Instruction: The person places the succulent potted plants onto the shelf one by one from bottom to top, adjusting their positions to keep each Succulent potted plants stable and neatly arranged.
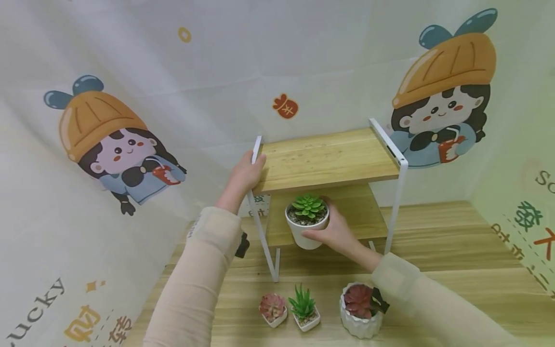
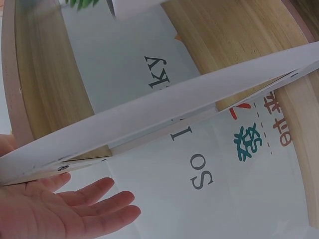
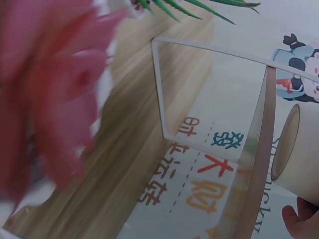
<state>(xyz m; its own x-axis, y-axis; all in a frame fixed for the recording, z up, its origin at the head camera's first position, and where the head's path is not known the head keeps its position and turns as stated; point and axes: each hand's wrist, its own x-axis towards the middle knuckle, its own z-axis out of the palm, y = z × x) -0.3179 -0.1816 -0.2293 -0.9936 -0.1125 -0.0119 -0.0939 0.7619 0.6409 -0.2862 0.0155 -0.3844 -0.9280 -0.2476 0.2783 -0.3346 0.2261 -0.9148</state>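
A two-tier wooden shelf [image 1: 329, 159] with white metal side frames stands on the table. My left hand [image 1: 248, 174] holds its upper left side frame; the left wrist view shows the thumb on one side of the white bar and the other fingers [image 2: 107, 206] loosely spread on the other. My right hand [image 1: 340, 229] grips a white pot [image 1: 307, 233] with a green succulent [image 1: 308, 206], tipped slightly toward me at the front of the lower board [image 1: 362, 212]. In the right wrist view the pot [image 3: 304, 154] shows at the right edge, with fingertips below it.
In front of the shelf stand a small pink succulent [image 1: 273, 308], a spiky green plant [image 1: 302, 306] in a square white pot, and a dark red succulent [image 1: 359, 301] in a ribbed white pot, close under my right forearm. A printed cloth [image 1: 225, 96] hangs behind.
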